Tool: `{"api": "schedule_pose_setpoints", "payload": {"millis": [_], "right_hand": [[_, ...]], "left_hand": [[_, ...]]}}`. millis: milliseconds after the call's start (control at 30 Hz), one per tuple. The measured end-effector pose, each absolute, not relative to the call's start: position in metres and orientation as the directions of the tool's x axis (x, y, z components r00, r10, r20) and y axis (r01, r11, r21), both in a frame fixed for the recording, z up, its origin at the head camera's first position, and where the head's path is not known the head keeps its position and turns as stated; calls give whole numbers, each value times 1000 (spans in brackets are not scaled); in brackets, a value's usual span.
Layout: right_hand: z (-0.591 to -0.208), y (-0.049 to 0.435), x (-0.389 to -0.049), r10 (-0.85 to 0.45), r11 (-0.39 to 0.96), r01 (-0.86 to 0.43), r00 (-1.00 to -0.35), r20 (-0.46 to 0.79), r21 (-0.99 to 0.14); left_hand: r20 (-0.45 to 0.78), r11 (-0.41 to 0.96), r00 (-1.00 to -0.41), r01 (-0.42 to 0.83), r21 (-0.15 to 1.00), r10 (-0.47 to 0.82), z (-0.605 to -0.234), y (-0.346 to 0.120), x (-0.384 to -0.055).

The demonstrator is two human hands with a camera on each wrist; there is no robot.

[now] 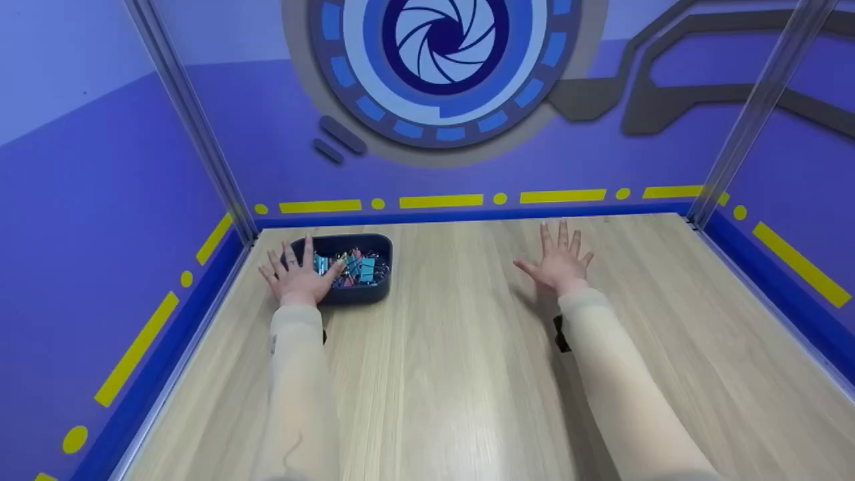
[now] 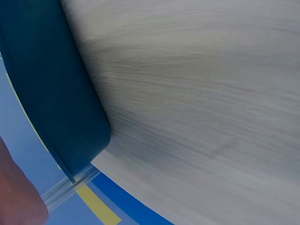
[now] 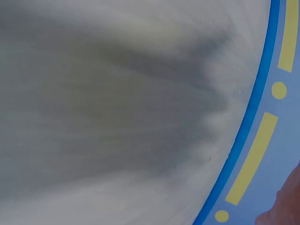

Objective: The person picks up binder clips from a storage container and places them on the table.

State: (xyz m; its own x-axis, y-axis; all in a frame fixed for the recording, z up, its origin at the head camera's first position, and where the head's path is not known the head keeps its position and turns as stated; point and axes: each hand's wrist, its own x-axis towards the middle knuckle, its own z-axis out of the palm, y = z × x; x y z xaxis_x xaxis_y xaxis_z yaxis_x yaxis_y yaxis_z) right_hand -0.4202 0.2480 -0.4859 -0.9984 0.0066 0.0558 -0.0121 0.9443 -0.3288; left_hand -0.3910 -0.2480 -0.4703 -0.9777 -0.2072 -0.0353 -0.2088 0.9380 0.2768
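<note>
A dark blue box [image 1: 361, 294] stands at the back left of the table, holding several binder clips [image 1: 357, 266], some of them light blue. My left hand [image 1: 298, 277], fingers spread, is over the box's left side and hides part of it. In the left wrist view the box's outer wall [image 2: 56, 89] fills the left side, with a bit of the hand [image 2: 16, 192] at the lower corner. Fingers spread and holding nothing, my right hand [image 1: 558, 264] is above the wooden table; a piece of it [image 3: 283, 206] shows in the right wrist view.
The light wooden table [image 1: 454, 374] is bounded by a blue back wall [image 1: 267, 133] and side walls with yellow markings. Metal corner posts [image 1: 194, 127] rise at the back left and back right. A dark wrist device [image 1: 562, 334] shows under the right sleeve.
</note>
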Motion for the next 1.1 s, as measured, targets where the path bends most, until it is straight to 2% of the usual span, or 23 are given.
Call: {"api": "schedule_pose_setpoints", "payload": {"millis": [400, 700, 933, 1100], "right_hand": [[-494, 179, -415, 20, 833, 30, -1000, -24, -552], [-501, 121, -405, -51, 707, 18, -996, -76, -707], [-506, 78, -400, -93, 631, 19, -991, -99, -776], [-507, 54, -393, -126, 525, 30, -986, -113, -850]], "left_hand": [[-77, 872, -945, -323, 369, -317, -475, -263, -388], [-88, 799, -923, -371, 474, -376, -475, -271, -382], [-114, 710, -899, -406, 575, -422, -479, -276, -382], [-129, 644, -885, -420, 639, -448, -478, -275, -378]]}}
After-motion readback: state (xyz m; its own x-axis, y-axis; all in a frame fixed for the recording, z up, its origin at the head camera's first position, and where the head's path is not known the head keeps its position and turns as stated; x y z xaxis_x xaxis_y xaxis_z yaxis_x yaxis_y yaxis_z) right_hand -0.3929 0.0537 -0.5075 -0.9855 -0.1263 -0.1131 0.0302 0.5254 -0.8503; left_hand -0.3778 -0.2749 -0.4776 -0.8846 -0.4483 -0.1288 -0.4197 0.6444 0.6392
